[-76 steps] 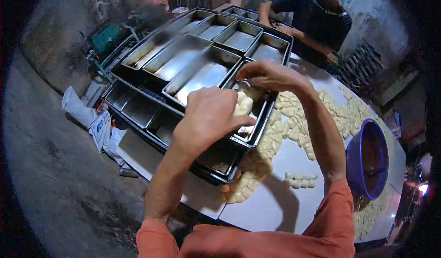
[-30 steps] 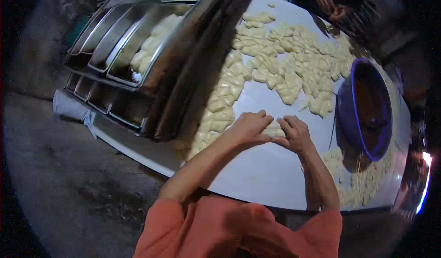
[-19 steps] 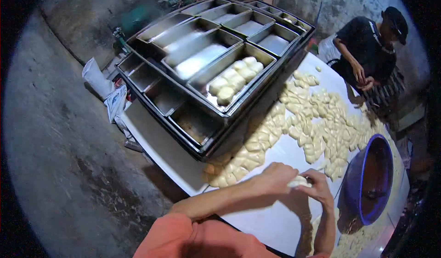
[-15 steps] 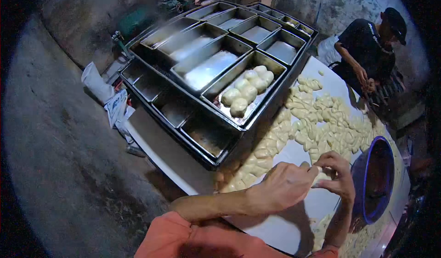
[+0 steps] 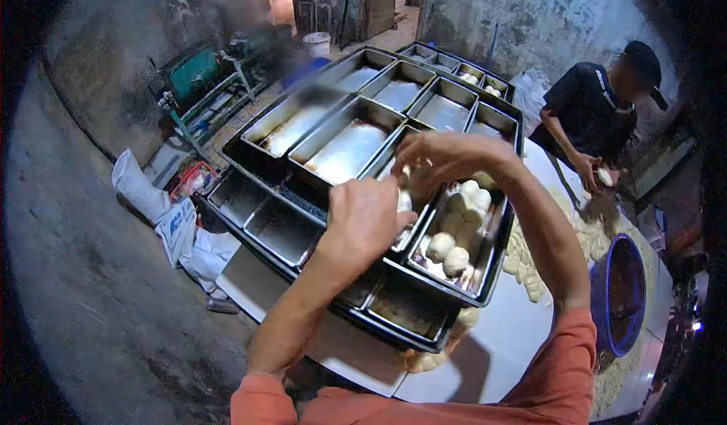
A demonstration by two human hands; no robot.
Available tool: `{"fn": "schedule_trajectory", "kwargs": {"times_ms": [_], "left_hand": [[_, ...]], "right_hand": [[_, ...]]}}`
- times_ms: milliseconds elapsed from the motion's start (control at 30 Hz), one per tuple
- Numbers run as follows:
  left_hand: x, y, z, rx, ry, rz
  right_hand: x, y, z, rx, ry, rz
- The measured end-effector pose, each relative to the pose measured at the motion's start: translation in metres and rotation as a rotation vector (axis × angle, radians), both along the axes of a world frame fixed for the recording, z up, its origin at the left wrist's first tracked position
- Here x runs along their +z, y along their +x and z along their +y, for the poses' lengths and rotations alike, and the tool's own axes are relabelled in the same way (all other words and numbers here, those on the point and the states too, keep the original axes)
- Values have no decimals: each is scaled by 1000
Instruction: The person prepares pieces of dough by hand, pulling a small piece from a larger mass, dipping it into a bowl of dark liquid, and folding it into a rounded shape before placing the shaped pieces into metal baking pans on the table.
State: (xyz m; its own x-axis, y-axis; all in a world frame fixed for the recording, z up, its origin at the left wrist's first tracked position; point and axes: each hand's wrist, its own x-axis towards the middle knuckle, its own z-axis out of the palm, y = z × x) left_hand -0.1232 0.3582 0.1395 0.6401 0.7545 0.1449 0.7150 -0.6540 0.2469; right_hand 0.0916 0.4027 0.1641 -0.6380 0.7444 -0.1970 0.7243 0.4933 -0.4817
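Above a rectangular metal tin in the middle of the stack, my two hands come together. My left hand point(image 5: 360, 217) is closed, thumb reaching right, against a pale dough ball point(image 5: 404, 200) that shows only in part. From the right, my right hand point(image 5: 443, 156) curls its fingers down, with a bit of pale dough between them; its fingertips are partly hidden. Just to the right, another tin point(image 5: 485, 292) holds a double row of smooth dough balls point(image 5: 457, 260). My right forearm crosses over that tin's far end.
More empty baking tins point(image 5: 348, 148) spread left and back. Dough pieces point(image 5: 522, 262) lie on the white table point(image 5: 507, 334), beside a purple-rimmed tub point(image 5: 617, 296). A co-worker point(image 5: 594, 114) at the far right handles dough. White sacks point(image 5: 178, 228) and a green-panelled machine point(image 5: 193, 76) stand left.
Both hands have moved from above the table at the lower right, where they held dough, up and left over the tins. The view has shifted, showing more of the room behind.
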Motion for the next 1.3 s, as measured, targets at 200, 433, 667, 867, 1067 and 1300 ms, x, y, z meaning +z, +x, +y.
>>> {"fn": "schedule_trajectory", "kwargs": {"times_ms": [200,433,667,867,1067,1300], "left_hand": [[16,-21,17,-138,-23,-84],[14,-20,33,-160,65,38],[31,-34,27,-188,159,-160],[33,1,7,-579,106,-180],[6,31,8,-691,355,102],[2,29,5,-663,318,-116]], "right_hand": [[12,7,6,-151,-130,39],[-5,8,8,-416,264,-285],[15,14,-43,-335,626,-201],[47,-6,-148,-415,165,-346],[11,-27,-165,-344,378,-421],[-5,-37,-166,-436,428,-510]]}}
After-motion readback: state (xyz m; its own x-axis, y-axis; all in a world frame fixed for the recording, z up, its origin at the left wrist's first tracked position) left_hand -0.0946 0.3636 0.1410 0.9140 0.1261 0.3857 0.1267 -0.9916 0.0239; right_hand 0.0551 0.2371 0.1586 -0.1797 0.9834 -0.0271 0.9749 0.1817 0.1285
